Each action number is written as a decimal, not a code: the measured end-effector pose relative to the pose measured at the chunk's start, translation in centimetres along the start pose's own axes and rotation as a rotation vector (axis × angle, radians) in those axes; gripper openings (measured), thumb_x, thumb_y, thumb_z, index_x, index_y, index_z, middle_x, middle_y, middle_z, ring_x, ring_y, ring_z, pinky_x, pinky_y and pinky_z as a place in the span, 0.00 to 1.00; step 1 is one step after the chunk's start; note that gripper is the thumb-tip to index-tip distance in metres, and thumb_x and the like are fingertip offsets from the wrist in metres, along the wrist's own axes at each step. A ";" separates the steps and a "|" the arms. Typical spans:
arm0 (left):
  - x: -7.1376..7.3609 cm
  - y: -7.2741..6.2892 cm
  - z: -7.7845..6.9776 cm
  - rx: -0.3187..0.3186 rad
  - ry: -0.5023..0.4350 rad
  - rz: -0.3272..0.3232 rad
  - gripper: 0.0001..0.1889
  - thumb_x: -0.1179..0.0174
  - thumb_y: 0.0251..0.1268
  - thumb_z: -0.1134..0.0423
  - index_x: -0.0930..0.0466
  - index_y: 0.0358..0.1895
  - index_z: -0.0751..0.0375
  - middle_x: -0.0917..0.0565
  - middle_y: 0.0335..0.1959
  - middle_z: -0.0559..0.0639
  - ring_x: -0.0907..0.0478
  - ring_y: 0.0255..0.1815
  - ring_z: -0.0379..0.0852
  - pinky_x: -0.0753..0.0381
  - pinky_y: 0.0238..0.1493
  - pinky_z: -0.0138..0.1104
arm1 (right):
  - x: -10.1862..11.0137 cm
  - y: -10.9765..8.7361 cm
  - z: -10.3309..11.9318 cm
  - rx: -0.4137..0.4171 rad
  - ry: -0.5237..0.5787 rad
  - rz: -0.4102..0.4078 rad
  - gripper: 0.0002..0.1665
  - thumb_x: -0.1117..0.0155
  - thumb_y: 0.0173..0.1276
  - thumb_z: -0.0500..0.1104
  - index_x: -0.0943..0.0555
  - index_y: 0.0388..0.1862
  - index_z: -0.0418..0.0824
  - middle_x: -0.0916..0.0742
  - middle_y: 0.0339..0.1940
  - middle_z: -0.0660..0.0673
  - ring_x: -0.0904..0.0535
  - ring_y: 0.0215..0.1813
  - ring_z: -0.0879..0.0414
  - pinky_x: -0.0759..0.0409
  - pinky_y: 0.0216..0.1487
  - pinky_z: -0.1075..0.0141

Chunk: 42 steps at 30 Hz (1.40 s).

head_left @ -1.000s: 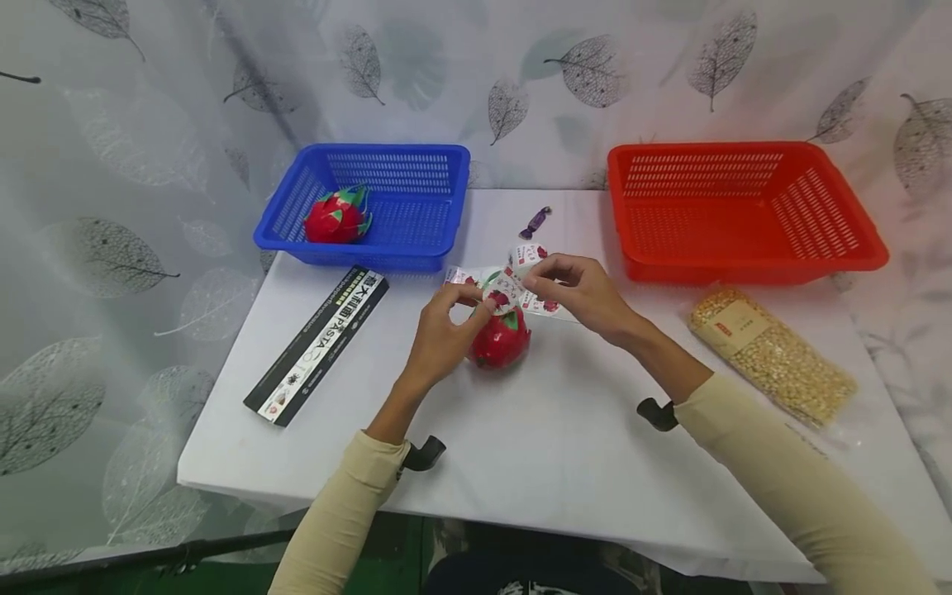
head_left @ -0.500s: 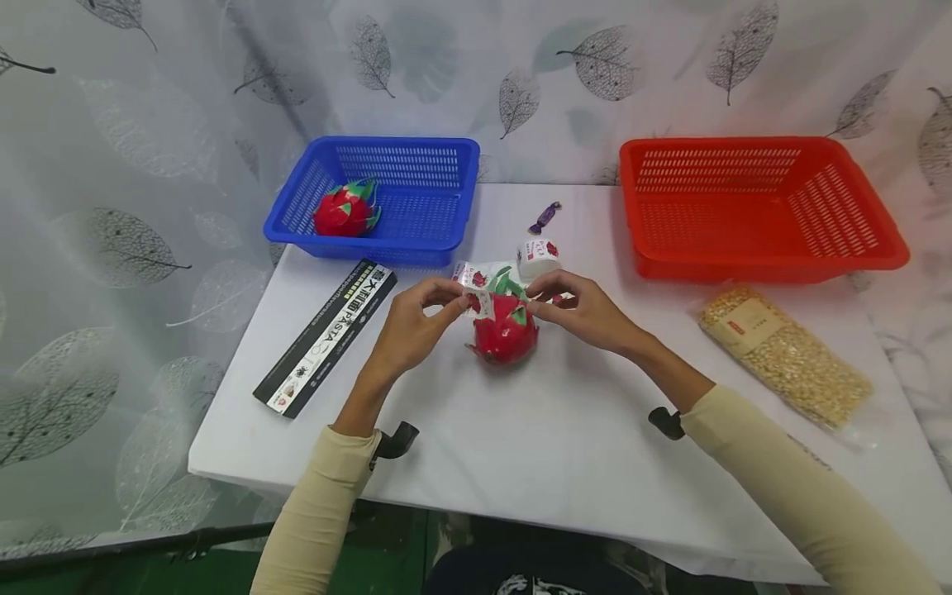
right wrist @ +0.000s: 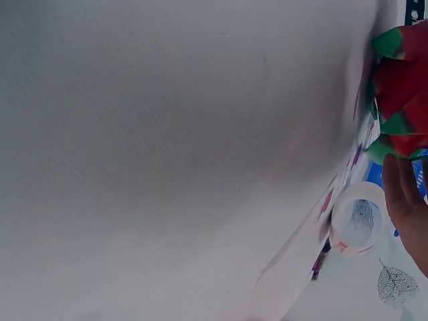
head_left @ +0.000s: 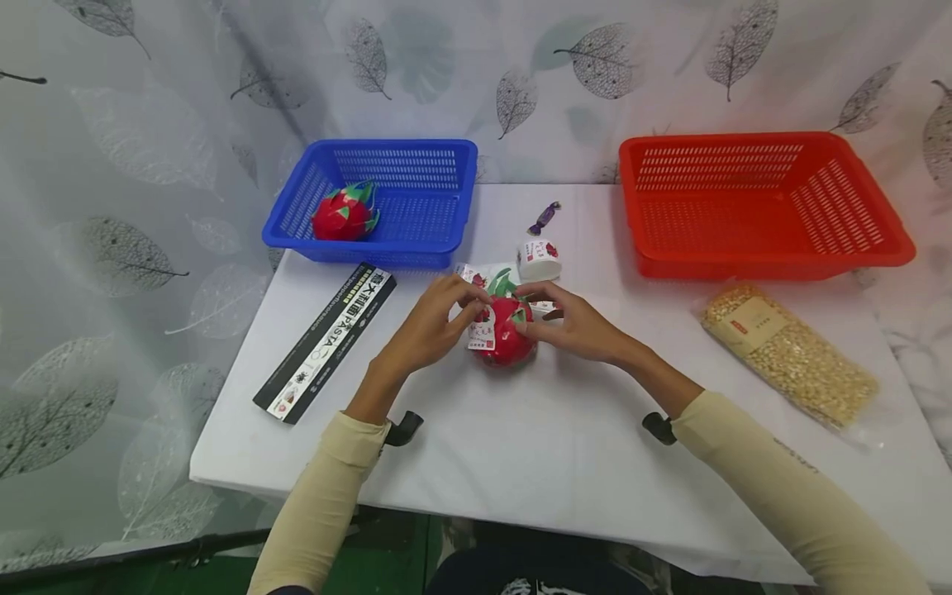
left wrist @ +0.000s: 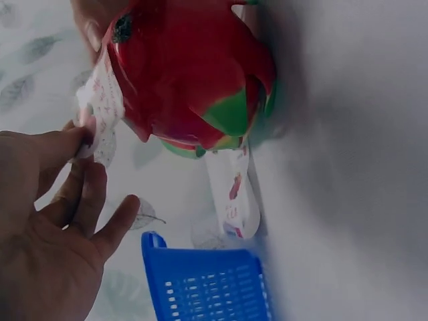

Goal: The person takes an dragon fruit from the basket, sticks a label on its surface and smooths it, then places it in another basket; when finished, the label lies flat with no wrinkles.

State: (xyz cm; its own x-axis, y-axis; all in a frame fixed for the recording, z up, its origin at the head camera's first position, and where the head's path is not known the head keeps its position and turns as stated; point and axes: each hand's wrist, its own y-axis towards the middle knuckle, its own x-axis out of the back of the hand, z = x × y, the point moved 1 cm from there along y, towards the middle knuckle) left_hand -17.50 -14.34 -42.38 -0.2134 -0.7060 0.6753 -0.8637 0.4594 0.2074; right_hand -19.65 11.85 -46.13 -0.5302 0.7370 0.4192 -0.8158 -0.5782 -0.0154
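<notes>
A red model dragon fruit (head_left: 513, 339) with green-tipped scales sits on the table between the hands. My left hand (head_left: 439, 326) pinches the upper end of a white printed sticker (head_left: 482, 332), which lies against the fruit's left side. In the left wrist view, the sticker (left wrist: 107, 100) bridges the fingertips and the fruit (left wrist: 187, 67). On the other side, my right hand (head_left: 576, 326) holds the fruit near its green crown, thumb and fingers curved about it. Behind the fruit stands a sticker roll (head_left: 539, 260), and printed strip (head_left: 476, 273) lies partly hidden beside it.
A blue basket (head_left: 416, 207) with another dragon fruit (head_left: 345, 213) stands back left. A red basket (head_left: 744, 227) is back right. A purple-wrapped candy (head_left: 545, 218), a black pasta box (head_left: 325, 343) and a bag of yellow kernels (head_left: 788, 355) lie on the white table (head_left: 565, 463).
Both hands were at the sticker above the fruit; the right hand let go and moved onto the fruit. My left hand carried the sticker left, then onto the fruit's left side.
</notes>
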 end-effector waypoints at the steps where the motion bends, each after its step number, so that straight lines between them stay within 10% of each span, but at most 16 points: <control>1: -0.1 0.1 0.1 -0.001 -0.011 -0.006 0.10 0.39 0.78 0.69 0.14 0.56 0.62 0.18 0.45 0.54 0.26 0.52 0.51 0.23 0.59 0.51 | 0.0 0.0 0.0 0.001 -0.004 0.008 0.40 0.28 0.73 0.47 0.31 0.79 0.41 0.22 0.74 0.43 0.29 0.77 0.42 0.23 0.71 0.40; 32: -3.2 0.9 2.3 0.054 -0.118 -0.052 0.16 0.39 0.80 0.65 0.21 0.65 0.64 0.20 0.59 0.58 0.24 0.60 0.55 0.22 0.67 0.52 | -0.3 0.0 -0.4 -0.009 -0.078 0.011 0.44 0.25 0.70 0.51 0.32 0.79 0.42 0.23 0.75 0.44 0.31 0.79 0.43 0.22 0.70 0.41; 42: -2.8 -1.7 2.4 -0.105 0.149 -0.130 0.22 0.35 0.77 0.60 0.19 0.70 0.55 0.22 0.71 0.53 0.29 0.73 0.52 0.28 0.71 0.52 | -0.2 0.1 -0.6 -0.017 -0.091 0.016 0.43 0.25 0.70 0.54 0.32 0.78 0.45 0.23 0.76 0.45 0.32 0.80 0.41 0.24 0.72 0.40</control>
State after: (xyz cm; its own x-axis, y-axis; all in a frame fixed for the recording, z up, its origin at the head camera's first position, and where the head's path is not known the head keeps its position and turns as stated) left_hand -16.54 -14.38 -46.34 -0.0265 -0.6789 0.7338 -0.8257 0.4287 0.3667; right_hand -19.77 11.86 -46.79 -0.5204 0.6923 0.4999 -0.8118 -0.5827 -0.0381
